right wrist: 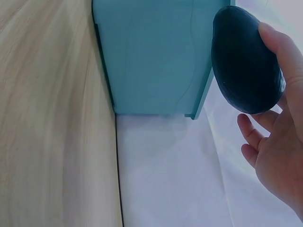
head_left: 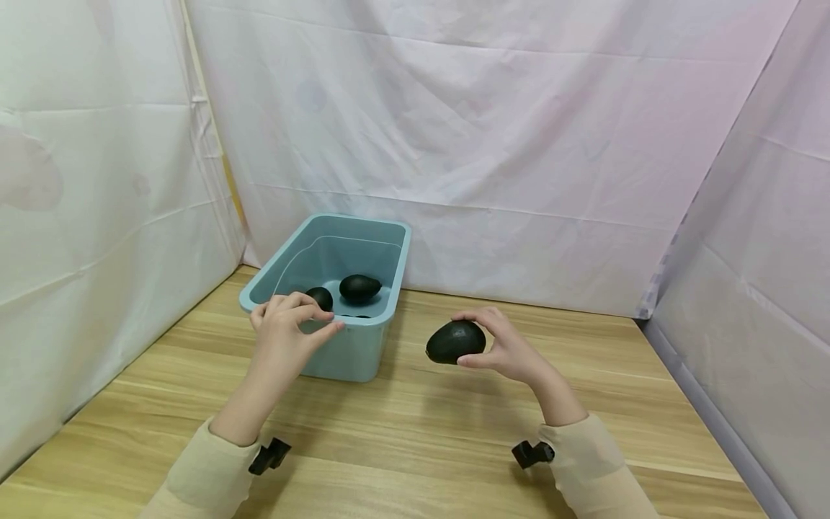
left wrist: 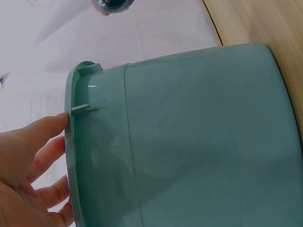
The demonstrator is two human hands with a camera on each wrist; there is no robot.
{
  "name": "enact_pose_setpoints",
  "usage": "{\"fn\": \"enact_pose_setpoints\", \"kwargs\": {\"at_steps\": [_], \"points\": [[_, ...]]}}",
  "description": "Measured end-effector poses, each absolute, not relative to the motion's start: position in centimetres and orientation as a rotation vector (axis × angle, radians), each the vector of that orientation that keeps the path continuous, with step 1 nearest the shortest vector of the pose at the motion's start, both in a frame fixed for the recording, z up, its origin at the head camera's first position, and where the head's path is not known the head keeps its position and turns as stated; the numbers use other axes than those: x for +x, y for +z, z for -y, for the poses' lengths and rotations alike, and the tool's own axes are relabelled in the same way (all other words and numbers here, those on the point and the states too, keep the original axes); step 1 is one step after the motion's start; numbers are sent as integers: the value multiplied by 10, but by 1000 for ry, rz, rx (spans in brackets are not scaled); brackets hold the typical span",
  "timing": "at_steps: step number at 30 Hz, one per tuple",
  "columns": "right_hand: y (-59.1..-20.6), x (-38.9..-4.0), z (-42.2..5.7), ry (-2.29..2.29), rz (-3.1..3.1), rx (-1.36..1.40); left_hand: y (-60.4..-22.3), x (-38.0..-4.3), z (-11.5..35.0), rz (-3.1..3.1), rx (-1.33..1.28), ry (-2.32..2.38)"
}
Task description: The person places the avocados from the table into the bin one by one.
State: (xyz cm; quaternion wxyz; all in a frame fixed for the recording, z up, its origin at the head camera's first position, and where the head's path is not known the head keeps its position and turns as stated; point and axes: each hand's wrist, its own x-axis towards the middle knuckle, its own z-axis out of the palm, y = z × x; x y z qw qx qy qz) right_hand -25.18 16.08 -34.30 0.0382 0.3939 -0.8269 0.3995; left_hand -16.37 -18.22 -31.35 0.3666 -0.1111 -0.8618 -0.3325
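A dark avocado (head_left: 455,342) is held above the table by my right hand (head_left: 509,349), thumb on the near side and fingers on the far side. The right wrist view shows the same avocado (right wrist: 246,61) between thumb and fingers, beside the bin. My left hand (head_left: 285,331) is at the near rim of a blue-green plastic bin (head_left: 346,353). Seen from the left wrist, the left thumb (left wrist: 49,127) touches the rim and the other fingertips are partly hidden behind it. Inside the bin lie an avocado (head_left: 359,288), another dark one (head_left: 320,298) and a barely visible dark shape behind the near rim.
The bin stands on a wood-grain table (head_left: 415,447), toward the back left. White cloth (head_left: 493,130) hangs behind and along both sides. A black wrist mount (head_left: 269,456) sits at the left cuff, and another mount (head_left: 533,454) at the right cuff.
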Motion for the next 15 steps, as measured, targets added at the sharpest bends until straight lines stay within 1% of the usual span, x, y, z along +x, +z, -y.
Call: {"fn": "enact_pose_setpoints", "kwargs": {"at_steps": [15], "points": [[-324,-251,-148,1202,2526,1222,-314,-164,183,2219,-287,-856]]}}
